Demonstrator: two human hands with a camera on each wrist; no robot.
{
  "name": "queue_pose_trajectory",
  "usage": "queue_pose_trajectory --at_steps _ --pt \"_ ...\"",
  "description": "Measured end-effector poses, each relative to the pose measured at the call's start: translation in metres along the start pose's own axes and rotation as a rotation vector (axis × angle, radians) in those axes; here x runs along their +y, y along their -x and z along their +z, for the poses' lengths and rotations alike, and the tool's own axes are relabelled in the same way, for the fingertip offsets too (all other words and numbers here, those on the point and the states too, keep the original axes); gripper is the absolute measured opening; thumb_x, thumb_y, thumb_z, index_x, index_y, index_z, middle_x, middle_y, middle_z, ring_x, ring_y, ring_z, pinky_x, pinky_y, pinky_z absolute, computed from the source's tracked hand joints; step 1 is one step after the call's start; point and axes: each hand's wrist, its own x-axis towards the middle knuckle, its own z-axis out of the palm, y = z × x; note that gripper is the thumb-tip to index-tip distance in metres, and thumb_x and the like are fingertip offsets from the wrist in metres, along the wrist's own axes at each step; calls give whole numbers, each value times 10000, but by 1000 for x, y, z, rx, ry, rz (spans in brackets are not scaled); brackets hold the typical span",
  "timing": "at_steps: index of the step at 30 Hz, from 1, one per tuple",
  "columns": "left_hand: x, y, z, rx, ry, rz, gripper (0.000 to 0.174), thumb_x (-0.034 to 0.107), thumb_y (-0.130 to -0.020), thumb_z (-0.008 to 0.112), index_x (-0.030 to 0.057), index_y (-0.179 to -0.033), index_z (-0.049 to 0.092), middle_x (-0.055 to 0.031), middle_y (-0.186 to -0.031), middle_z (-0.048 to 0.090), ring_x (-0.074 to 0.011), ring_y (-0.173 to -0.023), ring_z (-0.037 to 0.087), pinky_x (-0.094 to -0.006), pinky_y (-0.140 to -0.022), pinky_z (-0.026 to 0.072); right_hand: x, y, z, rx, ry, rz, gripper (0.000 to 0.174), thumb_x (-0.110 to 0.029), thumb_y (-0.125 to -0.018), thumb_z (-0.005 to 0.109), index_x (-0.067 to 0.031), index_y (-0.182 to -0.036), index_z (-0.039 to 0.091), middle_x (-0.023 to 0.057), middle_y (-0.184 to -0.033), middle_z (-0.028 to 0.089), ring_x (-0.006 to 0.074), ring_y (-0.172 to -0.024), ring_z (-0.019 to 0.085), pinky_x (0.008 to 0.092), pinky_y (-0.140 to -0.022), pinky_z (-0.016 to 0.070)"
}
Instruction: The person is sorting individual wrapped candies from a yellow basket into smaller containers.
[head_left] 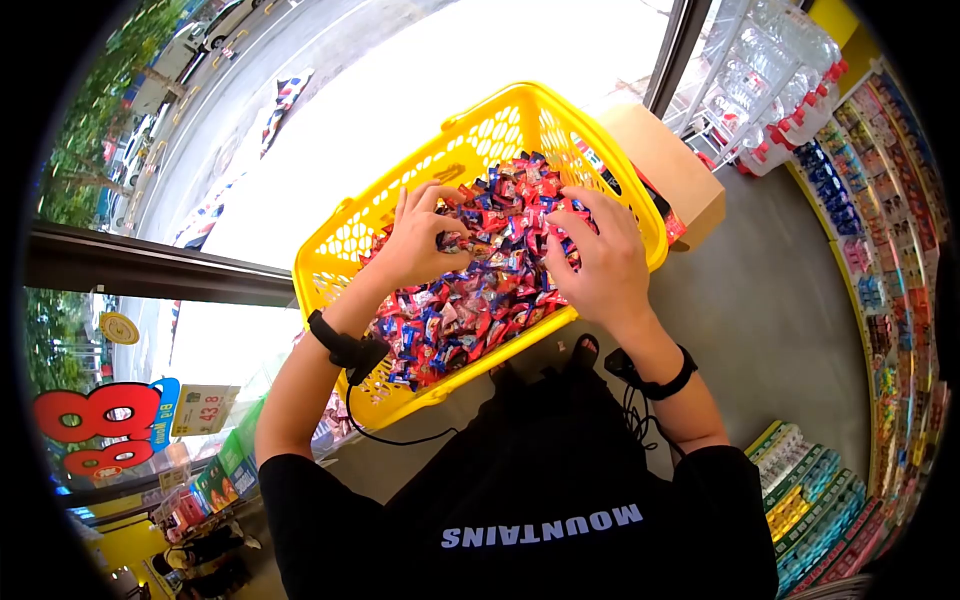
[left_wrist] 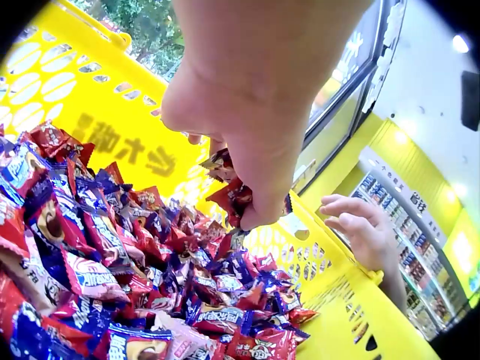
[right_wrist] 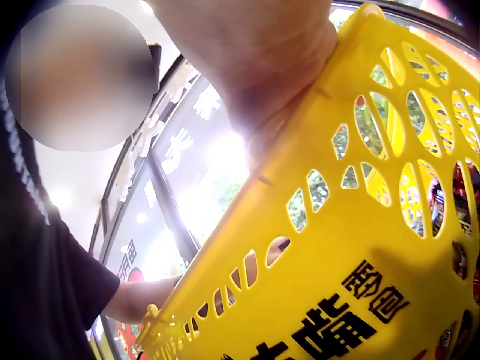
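Candies lie heaped in the basket, where my left hand pinches a few and my right hand is open, so I should pinch gently, close above the pile, that none will slip.

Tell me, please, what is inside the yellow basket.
A heap of small wrapped sweets, mostly red and blue, lies inside the basket; anything beneath the top layer is covered.

The candies lie open from above; basket walls block the sides.
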Motion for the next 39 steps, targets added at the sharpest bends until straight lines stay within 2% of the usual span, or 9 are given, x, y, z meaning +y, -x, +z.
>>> queue_pose_trajectory --at_steps 1,4,10,13,16,23,27,36,39 --pt "-2 3 -1 2 14 -7 260 325 -742 876 152 -935 851 -87 -1431 572 -358 -1510 385 -734 -1283 152 0 1 0 -1 -4 2 222 -146 -877 750 -63 -1083 747 144 -1294 671 362 -1198 640 487 -1046 505" --pt "-3 11 0 -10 28 -29 268 315 -769 907 126 -949 846 -91 -1438 589 -387 -1495 390 -548 -1252 279 0 0 -1 -5 -13 4 214 -147 -877 752 -61 -1073 749 141 -1291 675 360 -1197 642 486 -1048 505" --pt "5 18 -6 -233 -140 -183 271 393 -793 898 175 -945 844 -104 -1509 572 -378 -1518 394 -620 -1299 198 0 -1 -1 2 -18 2 190 -149 -878 750 -57 -1044 753 145 -1271 689 357 -1193 648 484 -1054 505" --pt "5 18 -14 -291 -220 -196 351 402 -783 907 204 -1061 827 -124 -1542 554 -381 -1524 395 -654 -1301 165 0 0 -1 5 -17 0 188 -146 -874 749 -58 -1041 752 148 -1265 692 356 -1193 651 485 -1053 507" --pt "6 16 -19 -277 -244 -159 533 415 -767 917 227 -1246 776 -139 -1548 548 -386 -1512 412 -617 -1303 200 0 0 -1 7 -17 0 189 -144 -870 750 -58 -1039 752 151 -1262 692 356 -1194 651 485 -1050 508" --pt "14 -9 -54 -207 -151 -151 561 453 -873 842 212 -1364 718 -193 -1560 528 -422 -1498 437 -513 -1249 358 1 0 -1 13 -24 -10 190 -142 -865 751 -61 -1037 751 149 -1248 692 353 -1189 652 485 -1045 509" --pt "12 -9 -63 -216 -234 -183 538 438 -922 799 163 -1375 701 -193 -1536 552 -398 -1482 462 -497 -1237 377 1 -1 0 22 -23 -14 188 -142 -865 751 -62 -1035 750 146 -1241 692 350 -1183 653 485 -1038 510" --pt "0 -14 -36 -170 -141 -245 768 441 -937 790 135 -1579 500 -217 -1569 532 -414 -1484 468 -491 -1245 371 1 -1 0 18 -19 -10 189 -147 -870 750 -65 -1040 751 144 -1241 691 350 -1185 652 484 -1039 507" --pt "-5 -28 -2 -60 -73 -111 747 446 -932 787 140 -1561 526 -220 -1576 533 -418 -1492 461 -502 -1254 359 0 -1 0 9 -12 -2 192 -149 -871 751 -67 -1044 750 141 -1247 689 352 -1187 649 488 -1041 505"
